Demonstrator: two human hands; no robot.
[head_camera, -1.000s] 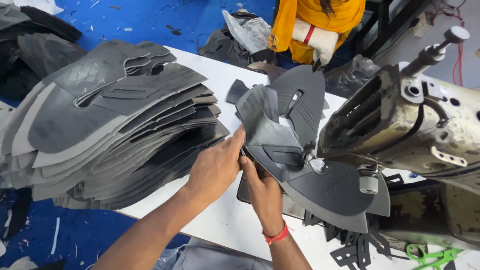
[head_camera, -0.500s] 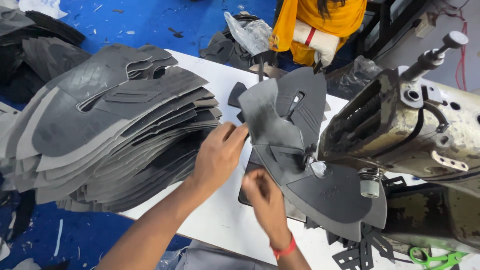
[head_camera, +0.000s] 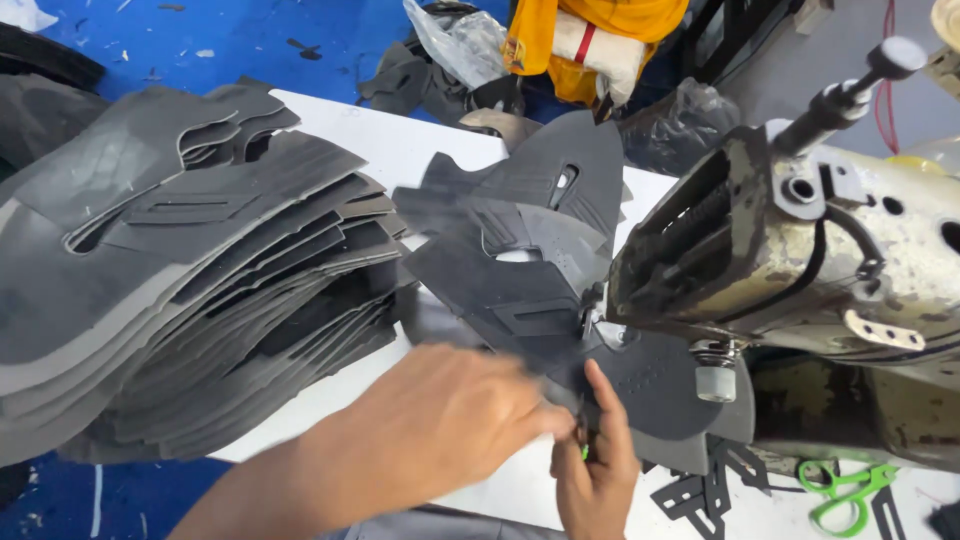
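white table (head_camera: 440, 160), grey cut pieces (head_camera: 180, 290), sewing machine (head_camera: 800, 260)

Bright, even light; the left hand (head_camera: 440, 430) is motion-blurred

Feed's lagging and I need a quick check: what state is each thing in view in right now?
Left hand: blurred, on the dark cut piece.
Right hand: pinching that piece's edge.
Dark cut piece: curled up, fed under the sewing machine head.
Sewing machine: worn, running or not cannot be told.
Stack of cut pieces: fanned, piled on table.
Green scissors: lying on table.
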